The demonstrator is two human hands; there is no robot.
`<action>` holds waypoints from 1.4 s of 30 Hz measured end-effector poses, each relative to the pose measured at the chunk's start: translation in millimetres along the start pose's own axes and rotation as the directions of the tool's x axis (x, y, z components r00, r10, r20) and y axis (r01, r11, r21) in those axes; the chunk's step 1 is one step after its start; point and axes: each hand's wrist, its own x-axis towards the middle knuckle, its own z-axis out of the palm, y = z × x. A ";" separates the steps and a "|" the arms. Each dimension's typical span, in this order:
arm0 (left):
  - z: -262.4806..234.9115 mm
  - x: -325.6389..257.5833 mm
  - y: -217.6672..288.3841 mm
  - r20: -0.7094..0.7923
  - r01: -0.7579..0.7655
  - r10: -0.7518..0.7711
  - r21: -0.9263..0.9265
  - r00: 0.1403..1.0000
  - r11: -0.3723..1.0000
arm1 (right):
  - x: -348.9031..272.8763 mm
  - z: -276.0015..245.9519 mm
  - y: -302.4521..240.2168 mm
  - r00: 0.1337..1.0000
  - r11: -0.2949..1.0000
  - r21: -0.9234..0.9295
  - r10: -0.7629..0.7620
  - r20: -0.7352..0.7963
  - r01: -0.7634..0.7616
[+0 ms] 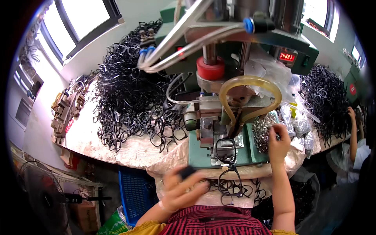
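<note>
My left hand (181,188) is blurred near my lap, fingers curled around a small dark piece (186,171). My right hand (277,143) reaches up to a heap of small shiny metal parts (261,129) on the right of the green press machine (219,78); its fingertips pinch at the heap, and what they hold is too small to see. A black eyeglass frame (226,150) sits on the machine's fixture, and more black frames (234,187) lie on the cloth-covered edge just below it.
A large pile of black eyeglass frames (129,86) covers the bench on the left, another pile (328,98) on the right. Clear hoses (250,94) loop from the machine. Another person's arm (353,133) works at far right. A blue crate (135,192) and a fan (43,196) stand below.
</note>
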 end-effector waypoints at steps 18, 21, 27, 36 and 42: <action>33.0 -47.0 -239.7 -0.099 0.540 -0.622 0.613 0.777 0.577 | -33.9 -5.3 -14.5 0.988 0.984 0.123 0.140 -0.067 -0.131; 28.6 -54.2 -213.4 -0.079 0.457 -0.499 0.544 0.863 0.704 | -57.1 -50.9 -4.5 0.992 0.992 -0.065 0.107 -0.067 -0.111; 18.6 -24.9 -183.2 -0.104 0.619 -0.654 -0.238 0.750 0.748 | -40.1 -46.2 -68.0 0.993 0.990 0.142 0.004 0.115 -0.021; 53.3 -55.4 -131.7 0.106 0.523 -0.854 -0.826 0.510 0.210 | -16.3 45.6 -117.1 0.977 0.835 0.517 0.105 0.185 -0.188; 22.6 18.3 -86.5 -0.190 0.155 -0.592 -0.863 0.783 0.481 | -14.1 40.2 -129.3 0.947 0.704 0.649 0.112 0.301 -0.290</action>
